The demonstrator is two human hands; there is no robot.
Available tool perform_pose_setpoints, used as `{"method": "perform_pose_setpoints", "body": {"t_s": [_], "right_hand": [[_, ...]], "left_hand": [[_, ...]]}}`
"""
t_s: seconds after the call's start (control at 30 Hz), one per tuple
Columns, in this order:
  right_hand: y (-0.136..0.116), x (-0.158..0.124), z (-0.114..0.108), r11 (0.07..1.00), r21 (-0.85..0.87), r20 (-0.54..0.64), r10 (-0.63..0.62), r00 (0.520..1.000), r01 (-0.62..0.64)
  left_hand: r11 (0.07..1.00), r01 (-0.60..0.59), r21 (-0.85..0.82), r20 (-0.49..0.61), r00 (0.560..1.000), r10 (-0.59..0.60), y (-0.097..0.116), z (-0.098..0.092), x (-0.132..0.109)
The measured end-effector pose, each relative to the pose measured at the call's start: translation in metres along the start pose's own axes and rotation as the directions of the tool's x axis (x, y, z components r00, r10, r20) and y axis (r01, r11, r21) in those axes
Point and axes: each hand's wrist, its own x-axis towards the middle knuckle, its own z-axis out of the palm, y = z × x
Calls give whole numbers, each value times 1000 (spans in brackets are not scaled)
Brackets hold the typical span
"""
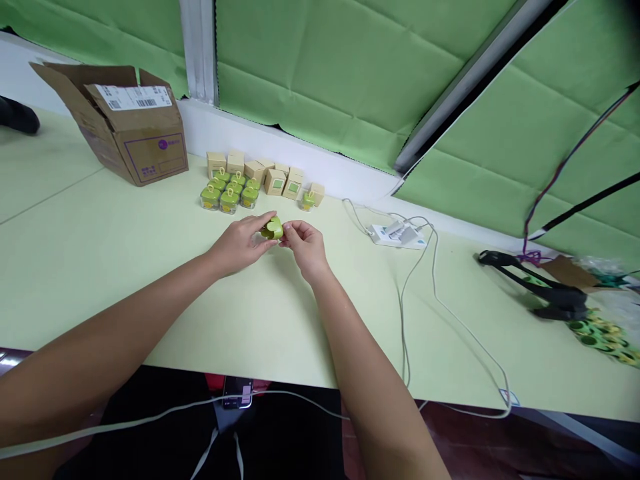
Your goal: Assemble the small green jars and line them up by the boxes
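Observation:
A small olive-green hollow cover (pixel 274 229) with a cut-out edge is held just above the table, between my two hands. My left hand (pixel 239 245) grips its left side with thumb and fingers. At its right edge my right hand (pixel 307 249) pinches with thumb and forefinger; part of the cover is hidden by the fingers. Behind the hands stand several small clear cases with green lids and yellow loops (pixel 230 199). Another such green-lidded case (pixel 307 200) sits apart to the right. Several small tan cardboard boxes (pixel 275 181) line up against the wall.
An open cardboard carton (pixel 150 143) stands at the back left. To the right lie a white power strip (pixel 397 236) and a long white cable (pixel 463 325). A black stand (pixel 550 293) and a pile of green-and-yellow pieces (pixel 603 337) are at far right. A phone (pixel 237 392) is below the table edge.

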Motion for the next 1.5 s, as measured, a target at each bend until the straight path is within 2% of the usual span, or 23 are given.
{"method": "perform_pose_setpoints", "body": {"t_s": [0.17,0.4,0.6,0.73,1.07,1.27,1.5], "right_hand": [[1,-1,-1,1000,-16,19,-12,1000,13],[-2,-3,-1,1000,-4,43,-11,999,11],[1,-3,3,990,137,-21,43,999,-40],[0,-1,4,973,216,-63,93,994,-77],[4,-5,11,993,105,-93,55,994,-45],[-2,-11,18,996,75,-55,60,997,-56],[-15,-20,28,981,171,37,86,996,-91]], "left_hand": [[1000,-9,9,54,999,9,2,1,-1],[1000,-11,-12,11,1000,11,2,0,-1],[988,38,-149,-22,999,-41,8,1,1],[978,27,-208,-58,998,-40,12,1,2],[999,31,-10,-104,994,-32,4,1,4],[993,13,120,-35,999,-9,9,-5,5],[981,75,180,53,995,-85,15,-6,5]]}}
